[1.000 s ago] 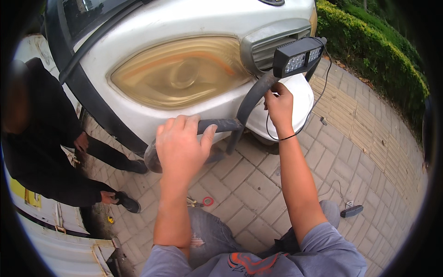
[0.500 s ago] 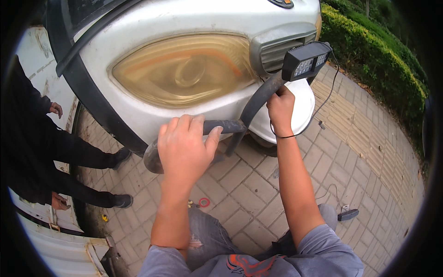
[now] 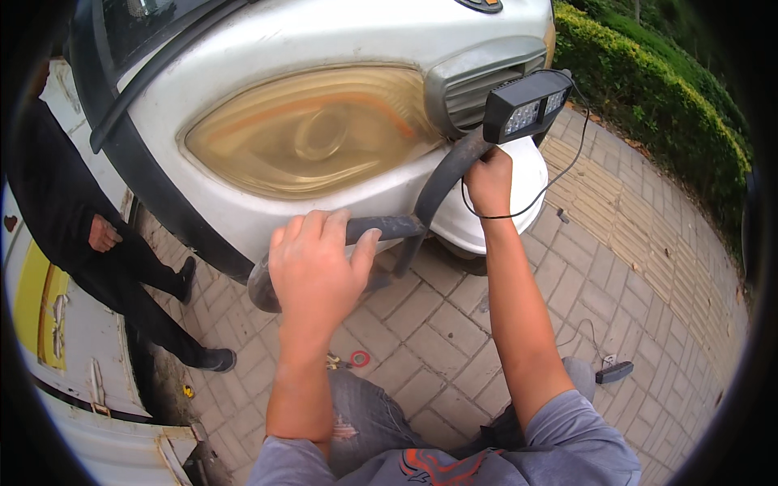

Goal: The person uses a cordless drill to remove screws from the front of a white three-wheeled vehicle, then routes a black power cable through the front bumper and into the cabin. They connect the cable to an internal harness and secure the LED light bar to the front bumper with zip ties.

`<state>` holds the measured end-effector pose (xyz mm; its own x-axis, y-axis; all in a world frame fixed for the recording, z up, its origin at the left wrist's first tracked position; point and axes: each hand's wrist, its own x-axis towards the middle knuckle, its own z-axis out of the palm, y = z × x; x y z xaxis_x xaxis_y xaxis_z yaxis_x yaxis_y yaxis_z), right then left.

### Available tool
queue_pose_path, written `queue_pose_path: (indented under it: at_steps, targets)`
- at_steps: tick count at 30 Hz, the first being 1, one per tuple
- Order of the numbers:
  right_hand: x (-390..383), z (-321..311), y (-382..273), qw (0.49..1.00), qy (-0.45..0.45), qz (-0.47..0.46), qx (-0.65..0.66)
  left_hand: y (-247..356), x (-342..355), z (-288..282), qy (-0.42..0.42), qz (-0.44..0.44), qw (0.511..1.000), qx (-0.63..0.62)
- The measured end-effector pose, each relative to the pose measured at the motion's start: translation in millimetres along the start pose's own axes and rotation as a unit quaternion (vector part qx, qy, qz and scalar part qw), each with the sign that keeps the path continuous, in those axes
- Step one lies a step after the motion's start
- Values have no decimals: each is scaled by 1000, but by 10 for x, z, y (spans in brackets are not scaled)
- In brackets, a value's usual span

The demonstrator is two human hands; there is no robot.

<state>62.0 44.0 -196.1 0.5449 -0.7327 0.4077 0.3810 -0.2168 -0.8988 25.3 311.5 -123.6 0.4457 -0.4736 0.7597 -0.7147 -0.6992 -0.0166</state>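
Note:
My left hand (image 3: 312, 267) lies over a black tubular bar (image 3: 382, 229) on the front of a white vehicle, its fingers curled round the bar and its thumb alongside. On the bar's upper end sits a black lamp (image 3: 527, 109) with two LED panels. Just below the lamp, my right hand (image 3: 490, 186) is closed behind the bar end. What its fingers hold is hidden. A thin black cable (image 3: 584, 130) loops from the lamp down across my right wrist. Beyond my hands is the vehicle's yellowed headlight cover (image 3: 312, 134).
At the left a person in black (image 3: 121, 267) stands by white metal panels (image 3: 89, 381). A red ring of tape (image 3: 360, 358) and pliers (image 3: 336, 361) lie on the paving (image 3: 438, 324) near my knee. A second black lamp (image 3: 613, 373) lies right. A hedge (image 3: 656, 97) borders the pavement.
My view has shifted slightly, and the person at the left has changed stance. My left hand stays on the bar and my right hand stays under the lamp.

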Motion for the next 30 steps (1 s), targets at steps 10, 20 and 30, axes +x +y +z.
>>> queue_pose_path:
  at_steps: [10,20,30]
  targets:
    - [-134,-165,-68,993,-23,79,85,54,7,-20,-33,-10,999,8]
    - [-52,-119,-179,960,-113,178,186,10,4,-84,-32,-15,999,-14]
    - [-2,-282,-71,957,-121,183,190,-46,24,-134,-84,-4,994,-74]
